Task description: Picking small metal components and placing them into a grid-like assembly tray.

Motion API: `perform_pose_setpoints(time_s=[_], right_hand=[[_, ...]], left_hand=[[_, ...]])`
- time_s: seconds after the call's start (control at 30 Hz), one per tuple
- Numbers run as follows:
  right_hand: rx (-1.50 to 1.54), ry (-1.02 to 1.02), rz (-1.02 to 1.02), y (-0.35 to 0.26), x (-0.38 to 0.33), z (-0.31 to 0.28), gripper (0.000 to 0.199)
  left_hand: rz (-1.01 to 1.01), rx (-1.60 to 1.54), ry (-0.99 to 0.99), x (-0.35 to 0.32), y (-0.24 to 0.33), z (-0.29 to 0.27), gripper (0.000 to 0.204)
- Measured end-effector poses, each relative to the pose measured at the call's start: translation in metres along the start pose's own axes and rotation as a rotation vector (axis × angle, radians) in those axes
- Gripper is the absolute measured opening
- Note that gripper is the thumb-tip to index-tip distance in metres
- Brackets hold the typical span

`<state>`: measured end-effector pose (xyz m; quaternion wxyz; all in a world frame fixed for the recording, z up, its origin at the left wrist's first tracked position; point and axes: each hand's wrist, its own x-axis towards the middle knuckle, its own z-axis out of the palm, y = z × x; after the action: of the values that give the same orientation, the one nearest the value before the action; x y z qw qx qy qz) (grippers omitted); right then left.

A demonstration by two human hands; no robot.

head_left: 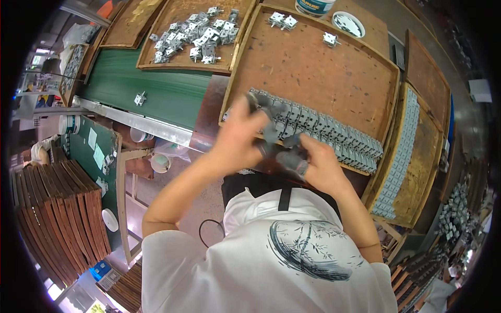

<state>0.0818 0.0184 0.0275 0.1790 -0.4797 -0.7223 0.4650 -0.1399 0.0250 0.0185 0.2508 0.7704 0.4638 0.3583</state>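
Note:
My left hand (242, 135), with dark coverings on its fingers, is over the near left corner of a wooden tray. Motion smears its fingers, and what they hold, if anything, is lost in the blur. My right hand (317, 163) is close beside it at the tray's near edge, its dark-covered fingers curled together; I cannot make out anything in them. Just beyond both hands, small grey metal parts (334, 133) stand in tight rows along the near side of the tray (313, 62). A few loose metal parts (283, 21) lie at its far side.
A second tray (151, 65) with a heap of metal parts sits at the far left. One part (140, 98) lies on the green belt (172, 88). At the right is a tray (412, 182) with a part row. A bucket (314, 6) and round tub (348, 24) stand behind.

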Motion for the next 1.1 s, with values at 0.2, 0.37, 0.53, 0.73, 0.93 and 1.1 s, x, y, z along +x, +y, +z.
perform_pose_setpoints(time_s=[0.2,0.37,0.53,0.73,0.93,1.1], right_hand=[[0.072,-0.006,0.175,0.020,-0.009,-0.006,0.015],[0.023,-0.017,0.193,0.029,-0.020,-0.016,0.015],[0.060,0.110,0.207,0.047,-0.046,-0.028,0.016],[0.049,0.235,0.234,0.083,-0.068,-0.058,0.020],[0.007,0.778,0.404,0.155,-0.128,-0.158,0.018],[0.326,1.142,0.553,0.220,-0.189,-0.231,0.018]], left_hand=[[-0.331,0.178,-0.156,0.042,-0.096,-0.048,0.043],[-0.278,0.289,-0.567,0.070,-0.117,-0.035,0.036],[-0.224,0.253,-0.717,0.084,-0.118,-0.027,0.045],[-0.314,0.215,-0.795,0.076,-0.099,-0.039,0.059],[-0.289,0.294,-0.767,0.083,-0.089,-0.018,0.075],[-0.296,0.482,-0.689,0.073,-0.044,-0.016,0.088]])
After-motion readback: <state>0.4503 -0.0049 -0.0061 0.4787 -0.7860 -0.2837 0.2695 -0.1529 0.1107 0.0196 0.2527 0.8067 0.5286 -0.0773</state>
